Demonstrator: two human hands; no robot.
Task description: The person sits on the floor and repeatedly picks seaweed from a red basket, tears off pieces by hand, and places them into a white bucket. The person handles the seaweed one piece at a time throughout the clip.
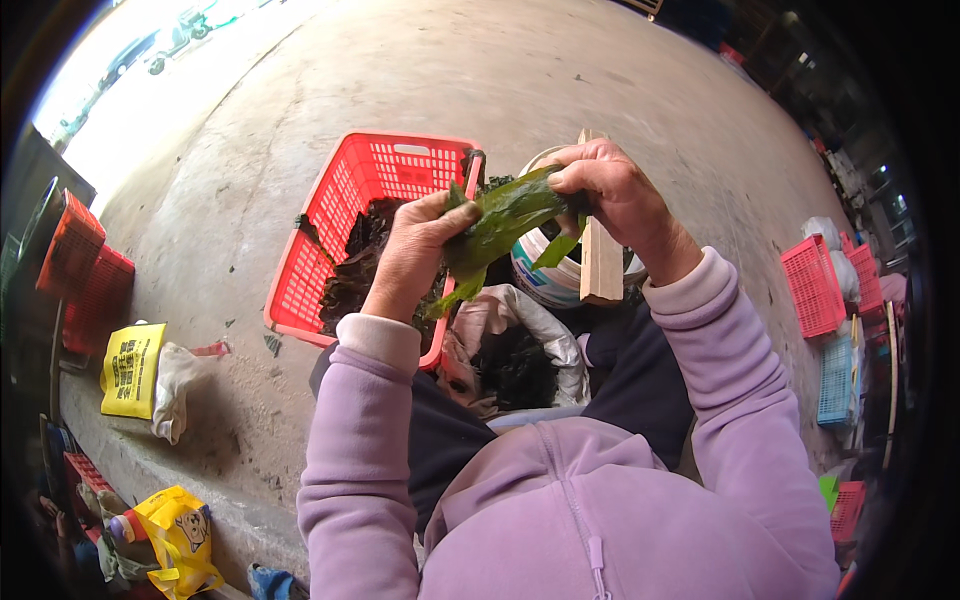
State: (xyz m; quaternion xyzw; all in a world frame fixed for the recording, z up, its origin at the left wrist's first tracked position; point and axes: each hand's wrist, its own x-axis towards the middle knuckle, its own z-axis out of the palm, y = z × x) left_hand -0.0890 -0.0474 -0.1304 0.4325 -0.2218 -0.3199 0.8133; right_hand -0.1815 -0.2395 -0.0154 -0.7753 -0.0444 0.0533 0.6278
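A wet green sheet of seaweed, apparently kelp (499, 221), is stretched between my two hands in front of me. My left hand (420, 244) pinches one end between thumb and fingers. The other end is gripped by my right hand (607, 187), held slightly higher, and loose strips hang below. Under my left hand, a red plastic crate (319, 262) holds dark brown-green seaweed (356, 277). A white bucket (547, 277) stands beneath my right hand, with a wooden board (601, 262) lying across it. Between my legs, an open woven sack (566, 337) contains dark seaweed scraps (514, 367).
Yellow bags (133, 371) (180, 536) and a white plastic bag (176, 382) lie at the left. Red crates (94, 300) are stacked beyond them. More red crates (814, 289) and a blue basket (835, 382) line the right side. Small scraps dot the concrete floor (465, 75).
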